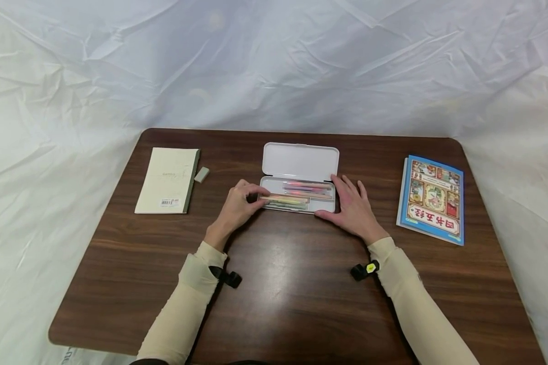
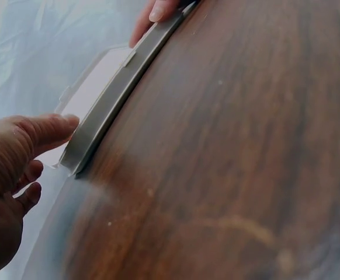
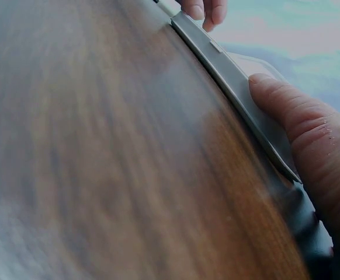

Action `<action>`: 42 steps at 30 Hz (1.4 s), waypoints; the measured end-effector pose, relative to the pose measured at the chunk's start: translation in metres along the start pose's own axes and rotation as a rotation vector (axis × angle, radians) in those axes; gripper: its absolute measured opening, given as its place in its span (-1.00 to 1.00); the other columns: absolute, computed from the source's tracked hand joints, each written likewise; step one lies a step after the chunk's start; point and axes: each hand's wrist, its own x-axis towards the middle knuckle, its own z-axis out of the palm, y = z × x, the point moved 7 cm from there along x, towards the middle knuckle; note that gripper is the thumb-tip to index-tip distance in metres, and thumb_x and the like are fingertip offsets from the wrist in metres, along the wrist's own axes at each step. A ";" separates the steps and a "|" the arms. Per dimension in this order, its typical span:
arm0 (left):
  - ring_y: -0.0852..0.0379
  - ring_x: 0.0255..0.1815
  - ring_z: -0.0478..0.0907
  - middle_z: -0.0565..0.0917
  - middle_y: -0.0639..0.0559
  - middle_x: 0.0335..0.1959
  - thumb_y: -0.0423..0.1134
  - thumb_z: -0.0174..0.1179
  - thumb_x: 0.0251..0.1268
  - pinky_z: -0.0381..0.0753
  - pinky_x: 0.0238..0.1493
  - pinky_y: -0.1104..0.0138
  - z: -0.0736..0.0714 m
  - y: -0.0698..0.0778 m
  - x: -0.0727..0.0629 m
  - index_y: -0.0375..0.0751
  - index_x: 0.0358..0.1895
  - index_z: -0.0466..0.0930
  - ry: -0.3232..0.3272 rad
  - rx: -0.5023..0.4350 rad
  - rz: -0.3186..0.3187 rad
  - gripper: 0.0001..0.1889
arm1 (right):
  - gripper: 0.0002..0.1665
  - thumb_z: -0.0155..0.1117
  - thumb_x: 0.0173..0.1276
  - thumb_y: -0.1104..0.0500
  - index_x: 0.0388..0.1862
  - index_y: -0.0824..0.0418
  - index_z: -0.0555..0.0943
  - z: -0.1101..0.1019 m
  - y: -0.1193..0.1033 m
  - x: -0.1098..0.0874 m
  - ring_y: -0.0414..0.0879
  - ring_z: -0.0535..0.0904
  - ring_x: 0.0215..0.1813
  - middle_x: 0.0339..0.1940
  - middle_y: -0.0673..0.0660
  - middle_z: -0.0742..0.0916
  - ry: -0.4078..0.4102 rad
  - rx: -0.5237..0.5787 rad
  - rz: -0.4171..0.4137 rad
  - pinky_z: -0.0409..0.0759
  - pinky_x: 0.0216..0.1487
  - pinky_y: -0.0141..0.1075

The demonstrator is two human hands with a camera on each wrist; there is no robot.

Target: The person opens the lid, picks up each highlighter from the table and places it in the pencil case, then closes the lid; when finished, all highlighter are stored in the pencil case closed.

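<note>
A white pencil case point(image 1: 319, 205) lies on the table with its lid point(image 1: 300, 159) laid back. Inside are several slim pens point(image 1: 306, 186) with pink and purple tones, and yellow-green pens point(image 1: 287, 204) along the front. My left hand point(image 1: 237, 205) is at the case's left end, thumb and forefinger pinching the end of a slim tan pen point(image 1: 285, 197); the left wrist view hides that pen behind the case's side. My right hand point(image 1: 353, 210) holds the case's right end, its thumb point(image 3: 275, 99) on the front wall and its fingers by the back corner.
A cream notebook point(image 1: 166, 180) with a barcode label lies at the left, a small pale eraser point(image 1: 202, 175) beside it. At the right is a blue-covered book point(image 1: 431, 200). The dark wooden table point(image 1: 278, 304) meets a white sheet point(image 1: 274, 66) at the back.
</note>
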 end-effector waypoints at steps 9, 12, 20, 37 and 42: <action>0.02 -0.08 0.51 0.80 -0.02 -0.04 -0.13 0.51 0.33 0.50 -0.06 0.14 -0.011 -0.009 0.013 -0.12 0.06 0.82 0.104 -0.074 0.021 -0.70 | 0.34 0.46 0.24 -0.46 0.76 0.13 0.09 -0.001 0.001 0.000 0.24 0.06 0.72 0.68 0.27 0.33 -0.002 -0.002 0.004 -0.26 0.63 0.29; 0.01 -0.07 0.51 0.78 -0.06 -0.05 -0.14 0.47 0.37 0.49 -0.06 0.18 -0.017 -0.018 0.021 -0.15 0.11 0.79 0.167 -0.140 -0.014 -0.68 | 0.33 0.44 0.24 -0.47 0.76 0.13 0.09 0.001 0.000 -0.001 0.23 0.07 0.72 0.68 0.26 0.34 -0.001 -0.004 0.002 -0.26 0.63 0.29; -0.03 -0.03 0.57 0.77 -0.13 0.04 -0.14 0.45 0.36 0.46 -0.03 0.27 -0.018 -0.034 0.058 -0.21 0.23 0.71 0.285 -0.232 -0.085 -0.57 | 0.33 0.44 0.24 -0.48 0.75 0.14 0.10 0.001 -0.001 -0.002 0.24 0.08 0.72 0.67 0.27 0.35 0.002 -0.003 -0.003 -0.26 0.63 0.29; -0.01 0.30 0.61 0.72 -0.18 0.24 0.09 0.08 0.65 0.51 0.35 0.09 -0.013 -0.020 0.113 -0.26 0.35 0.63 0.174 -0.343 -0.126 -0.47 | 0.50 0.63 0.17 -0.27 0.79 0.16 -0.11 -0.003 0.001 -0.006 0.19 0.22 0.67 0.69 0.27 0.31 0.096 0.125 -0.029 -0.23 0.64 0.27; 0.03 0.25 0.63 0.75 -0.20 0.18 0.03 0.11 0.65 0.52 0.34 0.14 -0.019 -0.009 0.106 -0.28 0.27 0.68 0.208 -0.366 -0.079 -0.53 | 0.58 0.72 0.10 -0.17 0.76 0.28 -0.15 -0.008 0.000 -0.006 0.20 0.27 0.65 0.64 0.31 0.40 0.146 0.169 -0.049 -0.17 0.63 0.28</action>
